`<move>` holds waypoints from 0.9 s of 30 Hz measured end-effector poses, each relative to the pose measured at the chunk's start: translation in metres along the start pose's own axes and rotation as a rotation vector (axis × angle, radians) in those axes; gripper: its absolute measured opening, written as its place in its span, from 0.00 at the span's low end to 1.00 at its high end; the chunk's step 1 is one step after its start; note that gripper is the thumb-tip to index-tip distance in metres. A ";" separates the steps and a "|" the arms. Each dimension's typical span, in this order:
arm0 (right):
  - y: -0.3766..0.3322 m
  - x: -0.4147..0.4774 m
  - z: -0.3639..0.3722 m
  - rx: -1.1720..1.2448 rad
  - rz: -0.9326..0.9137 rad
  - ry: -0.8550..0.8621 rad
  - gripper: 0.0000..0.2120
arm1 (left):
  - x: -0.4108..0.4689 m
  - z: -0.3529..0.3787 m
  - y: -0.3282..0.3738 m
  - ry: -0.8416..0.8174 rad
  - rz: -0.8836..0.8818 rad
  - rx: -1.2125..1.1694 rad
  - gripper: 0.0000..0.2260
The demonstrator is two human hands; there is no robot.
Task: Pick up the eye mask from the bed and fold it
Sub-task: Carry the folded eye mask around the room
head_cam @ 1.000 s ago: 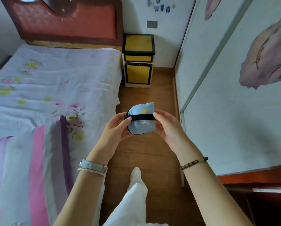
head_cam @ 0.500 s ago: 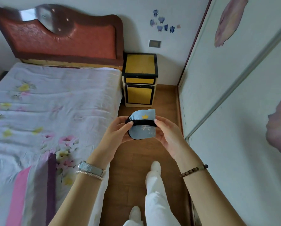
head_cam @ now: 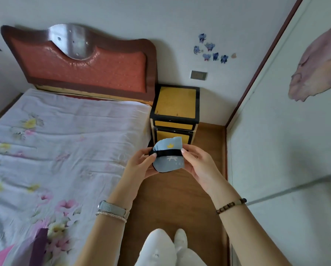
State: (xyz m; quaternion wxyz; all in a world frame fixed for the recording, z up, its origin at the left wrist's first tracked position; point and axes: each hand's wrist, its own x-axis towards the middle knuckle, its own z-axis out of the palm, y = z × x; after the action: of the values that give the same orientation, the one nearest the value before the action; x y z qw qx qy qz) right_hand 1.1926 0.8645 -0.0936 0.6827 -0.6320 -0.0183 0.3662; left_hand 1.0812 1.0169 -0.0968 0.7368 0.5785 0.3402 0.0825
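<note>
The light-blue eye mask [head_cam: 168, 157], folded in half, black strap across it, is held above the floor.

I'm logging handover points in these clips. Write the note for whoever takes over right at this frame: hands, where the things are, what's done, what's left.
Left hand: gripping the left edge of the eye mask, thumb on its black strap.
Right hand: gripping the right edge, fingertips at the strap's other end.
Mask: off the bed, held in the air above the wooden floor, in front of the yellow nightstand. It looks folded in half, strap across the front.
Done: pickup, and apparently the fold.
Left: confirm the fold is neat; nothing else shows.
</note>
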 end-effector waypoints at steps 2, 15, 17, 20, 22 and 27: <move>-0.010 0.023 0.001 0.004 0.013 -0.005 0.14 | 0.022 0.002 0.007 0.022 -0.003 -0.002 0.14; -0.077 0.271 0.015 -0.135 0.119 0.043 0.15 | 0.285 -0.005 0.060 0.007 -0.069 0.122 0.14; -0.087 0.309 0.021 -0.137 0.159 0.071 0.14 | 0.326 -0.008 0.068 -0.002 -0.082 0.161 0.14; -0.099 0.365 0.027 -0.124 0.211 0.113 0.14 | 0.385 -0.007 0.076 -0.006 -0.108 0.238 0.14; -0.101 0.401 0.027 -0.132 0.232 0.131 0.14 | 0.423 -0.006 0.074 -0.010 -0.113 0.276 0.14; -0.086 0.480 0.016 -0.212 0.313 0.205 0.15 | 0.498 0.004 0.050 0.034 -0.200 0.324 0.14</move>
State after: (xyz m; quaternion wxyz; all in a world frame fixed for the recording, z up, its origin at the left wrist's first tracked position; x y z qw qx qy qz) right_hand 1.5764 1.1351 -0.2252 0.5455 -0.7295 0.1112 0.3973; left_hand 1.4734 1.2858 -0.2534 0.6326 0.6515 0.4170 -0.0372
